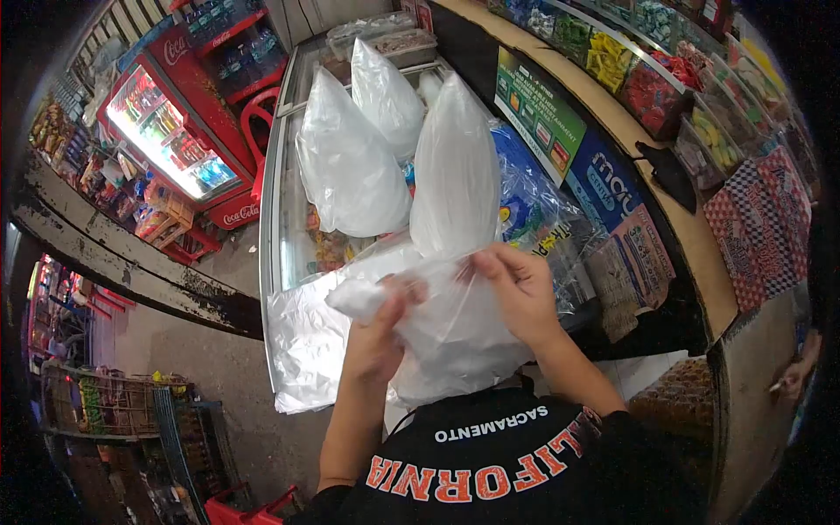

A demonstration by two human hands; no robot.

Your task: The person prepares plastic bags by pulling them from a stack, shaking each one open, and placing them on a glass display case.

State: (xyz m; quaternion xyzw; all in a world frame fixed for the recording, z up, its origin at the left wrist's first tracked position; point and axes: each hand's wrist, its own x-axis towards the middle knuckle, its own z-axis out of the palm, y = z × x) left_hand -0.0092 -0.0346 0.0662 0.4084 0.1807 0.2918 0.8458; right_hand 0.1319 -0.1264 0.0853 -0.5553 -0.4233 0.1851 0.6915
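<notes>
Both hands are on a thin, see-through plastic bag (459, 337) close to my body. My left hand (378, 328), slightly blurred, is closed on the bag's left part, where a whitish bunch sticks out past the fingers. Near the bag's upper right edge, my right hand (521, 289) pinches the film between thumb and fingers. Just beyond stand three full, whitish plastic bags with pointed tops: a right one (457, 166), a left one (350, 171) and one behind (385, 101). What fills them cannot be made out. Silvery plastic sheets (302, 350) lie under and left of my left hand.
The bags rest on a glass-topped freezer (278, 219). Blue printed plastic packs (525, 192) lie at right, beside a wooden counter (604, 105) with candy containers (652, 87). A red drinks fridge (175, 122) and a red chair (254, 131) stand left.
</notes>
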